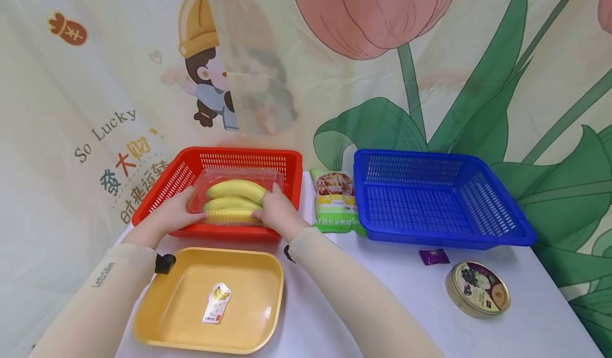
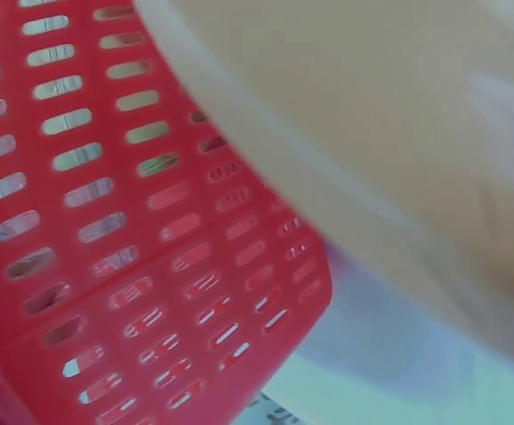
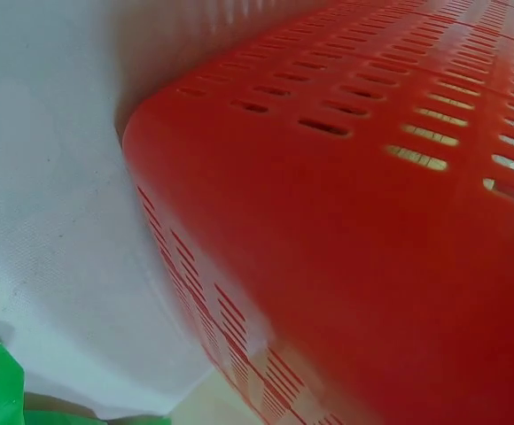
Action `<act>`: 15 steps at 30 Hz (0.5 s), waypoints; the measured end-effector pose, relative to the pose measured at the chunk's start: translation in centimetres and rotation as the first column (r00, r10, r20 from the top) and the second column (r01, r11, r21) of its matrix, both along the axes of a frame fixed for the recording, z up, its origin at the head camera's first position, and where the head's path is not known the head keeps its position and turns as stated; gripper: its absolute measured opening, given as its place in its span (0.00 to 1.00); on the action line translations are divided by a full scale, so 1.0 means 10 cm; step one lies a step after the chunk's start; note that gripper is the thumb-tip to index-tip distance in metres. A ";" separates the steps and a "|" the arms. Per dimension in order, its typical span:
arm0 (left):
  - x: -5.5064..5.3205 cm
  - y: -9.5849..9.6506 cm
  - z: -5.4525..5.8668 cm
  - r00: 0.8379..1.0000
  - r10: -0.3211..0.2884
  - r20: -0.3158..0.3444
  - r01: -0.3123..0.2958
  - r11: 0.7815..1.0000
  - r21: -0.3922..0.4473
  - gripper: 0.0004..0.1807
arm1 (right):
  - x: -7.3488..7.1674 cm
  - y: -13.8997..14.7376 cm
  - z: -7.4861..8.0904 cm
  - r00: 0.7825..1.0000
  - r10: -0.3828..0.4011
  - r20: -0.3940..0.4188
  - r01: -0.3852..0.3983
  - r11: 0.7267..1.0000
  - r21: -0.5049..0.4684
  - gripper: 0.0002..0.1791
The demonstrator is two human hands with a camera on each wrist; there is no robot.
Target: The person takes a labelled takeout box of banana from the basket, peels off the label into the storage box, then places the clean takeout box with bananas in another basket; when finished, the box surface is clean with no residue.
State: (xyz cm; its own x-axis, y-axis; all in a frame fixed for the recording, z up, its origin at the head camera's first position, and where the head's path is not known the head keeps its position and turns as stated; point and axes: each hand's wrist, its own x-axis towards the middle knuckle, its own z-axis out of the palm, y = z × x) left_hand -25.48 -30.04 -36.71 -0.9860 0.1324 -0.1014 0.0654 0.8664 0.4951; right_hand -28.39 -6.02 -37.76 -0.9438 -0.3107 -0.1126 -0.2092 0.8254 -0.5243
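Several yellow bananas [image 1: 234, 189] lie in a clear plastic box [image 1: 241, 174] inside the red basket [image 1: 224, 233]. My left hand [image 1: 171, 210] grips the box's left side, with the thumb at its front edge. On the opposite side, my right hand [image 1: 281, 213] holds the box between thumb and fingers. Both forearms reach over the front of the basket. The slotted wall of the red basket [image 2: 97, 221] fills much of the left wrist view, and its corner [image 3: 284, 221] fills the right wrist view; both hands are hidden there.
A yellow tray [image 1: 239, 273] with a banana-printed card [image 1: 217, 304] stands in front of the red basket. To the right are a green food packet [image 1: 336, 201], a blue basket [image 1: 430, 237], a small purple wrapped piece [image 1: 434, 257] and a round tin [image 1: 478, 289].
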 end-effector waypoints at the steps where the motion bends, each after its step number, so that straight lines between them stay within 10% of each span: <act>1: 0.00 0.01 0.00 1.000 -0.007 -0.006 0.007 1.000 -0.004 0.48 | 0.00 0.01 0.00 1.000 0.000 -0.007 0.000 1.000 0.003 0.34; 15: 0.01 0.40 0.16 0.984 -0.043 -0.171 0.022 0.992 -0.125 0.48 | -0.05 0.40 -0.03 0.992 0.096 -0.082 -0.116 0.947 -0.299 0.37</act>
